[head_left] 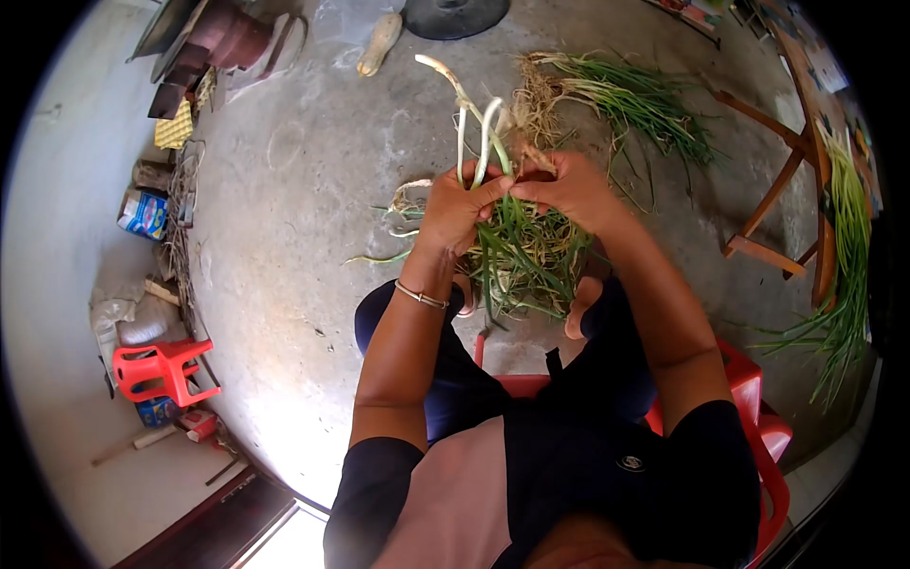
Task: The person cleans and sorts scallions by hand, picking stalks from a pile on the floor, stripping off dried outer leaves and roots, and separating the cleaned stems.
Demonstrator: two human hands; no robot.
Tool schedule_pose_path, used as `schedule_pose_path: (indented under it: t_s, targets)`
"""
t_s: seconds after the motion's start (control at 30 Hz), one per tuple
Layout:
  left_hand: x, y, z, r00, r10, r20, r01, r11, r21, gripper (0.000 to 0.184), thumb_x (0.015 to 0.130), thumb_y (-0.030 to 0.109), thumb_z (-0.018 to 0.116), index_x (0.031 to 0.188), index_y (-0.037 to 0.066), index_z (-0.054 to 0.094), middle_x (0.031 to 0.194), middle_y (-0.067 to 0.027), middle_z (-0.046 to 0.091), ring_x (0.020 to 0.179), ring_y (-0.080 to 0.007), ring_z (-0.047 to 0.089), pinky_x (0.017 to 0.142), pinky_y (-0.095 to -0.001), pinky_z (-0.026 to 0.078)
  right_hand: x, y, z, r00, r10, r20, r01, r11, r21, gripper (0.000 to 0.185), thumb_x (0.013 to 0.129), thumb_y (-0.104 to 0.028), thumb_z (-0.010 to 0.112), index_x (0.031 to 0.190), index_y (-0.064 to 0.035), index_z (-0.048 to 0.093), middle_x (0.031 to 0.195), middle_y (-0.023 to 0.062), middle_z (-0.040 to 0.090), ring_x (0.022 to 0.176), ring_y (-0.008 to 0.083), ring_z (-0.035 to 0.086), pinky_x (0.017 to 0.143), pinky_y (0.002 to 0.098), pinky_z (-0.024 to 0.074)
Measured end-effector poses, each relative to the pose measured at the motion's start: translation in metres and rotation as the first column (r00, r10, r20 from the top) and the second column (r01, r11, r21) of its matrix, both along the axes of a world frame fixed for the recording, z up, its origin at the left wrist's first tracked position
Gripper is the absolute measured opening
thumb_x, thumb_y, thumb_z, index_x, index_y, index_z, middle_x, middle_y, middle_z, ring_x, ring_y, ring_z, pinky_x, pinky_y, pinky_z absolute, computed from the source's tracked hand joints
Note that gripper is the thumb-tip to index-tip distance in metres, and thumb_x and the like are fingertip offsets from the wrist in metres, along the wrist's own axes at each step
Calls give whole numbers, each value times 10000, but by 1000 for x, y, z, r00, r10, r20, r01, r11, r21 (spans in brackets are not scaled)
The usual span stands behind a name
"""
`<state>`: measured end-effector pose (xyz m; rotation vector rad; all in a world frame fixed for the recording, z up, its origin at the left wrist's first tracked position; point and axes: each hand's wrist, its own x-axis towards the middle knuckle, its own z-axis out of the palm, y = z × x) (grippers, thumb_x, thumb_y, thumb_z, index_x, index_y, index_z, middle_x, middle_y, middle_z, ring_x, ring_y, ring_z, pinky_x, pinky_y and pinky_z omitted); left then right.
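Observation:
My left hand [457, 207], with a bracelet at the wrist, is closed round green onions [488, 133] whose white stalks point up and away from me. Close against it, my right hand [566, 190] has its fingers pinched at the same stalks, near a brownish root end or peeled layer. Exactly what its fingertips grip is too small to tell. Below both hands a heap of green leaves and dry yellowish trimmings [540, 261] lies on the floor between my feet. A few loose white stalks [406, 204] lie left of the heap.
A bundle of green onions with roots [626, 95] lies on the concrete floor ahead. More long onions [848, 209] hang over a wooden rack [806, 152] at right. A red stool [161, 370] stands at left. A pale gourd [380, 44] and black round object [455, 14] are at the top.

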<state>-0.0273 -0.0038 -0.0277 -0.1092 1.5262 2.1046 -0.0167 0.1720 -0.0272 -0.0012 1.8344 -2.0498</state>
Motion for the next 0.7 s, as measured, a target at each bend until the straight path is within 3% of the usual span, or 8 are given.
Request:
schedule_pose_path:
  t_s: [0.1, 0.37, 0.53, 0.63, 0.7]
  targets:
    - [-1, 1, -1, 998, 53, 23, -53, 998, -19, 173, 756, 61, 670, 858, 6, 542, 648, -1, 523, 462, -47, 401, 413, -163, 307, -4, 3, -11, 999, 42, 7, -42, 999, 10, 196, 750, -130, 675, 883, -9, 599, 750, 14, 581, 615, 63, 519, 502, 206, 432]
    - [1, 1, -2, 992, 111, 64, -110, 994, -15, 172, 737, 70, 689, 831, 1, 562, 613, 9, 518, 461, -46, 407, 416, -173, 310, 0, -5, -7, 999, 19, -29, -20, 999, -30, 153, 760, -105, 662, 848, -20, 570, 705, 12, 560, 579, 68, 509, 485, 202, 430]
    - [0, 1, 0, 999, 32, 34, -31, 999, -16, 193, 761, 80, 670, 885, -3, 548, 648, 2, 524, 470, -50, 394, 429, -167, 313, -2, -1, -14, 999, 31, -8, -32, 995, -89, 138, 749, -88, 651, 834, -31, 559, 693, 7, 553, 562, 65, 503, 479, 196, 413]
    - [0, 1, 2, 1000, 12, 0, -12, 1000, -24, 182, 758, 85, 672, 875, -5, 566, 628, 10, 519, 464, -45, 391, 422, -170, 304, -5, 4, -10, 998, 2, 61, -4, 999, 36, 156, 725, -108, 624, 840, -11, 581, 725, 31, 592, 550, 75, 522, 473, 198, 402]
    - [0, 0, 2, 1000, 16, -17, -17, 999, -43, 171, 753, 87, 676, 862, -4, 582, 610, 17, 515, 459, -40, 391, 414, -172, 295, -7, 7, -5, 993, -54, 105, 70, 986, -151, 123, 737, -83, 591, 845, -37, 552, 706, 23, 585, 511, 53, 476, 446, 182, 361]
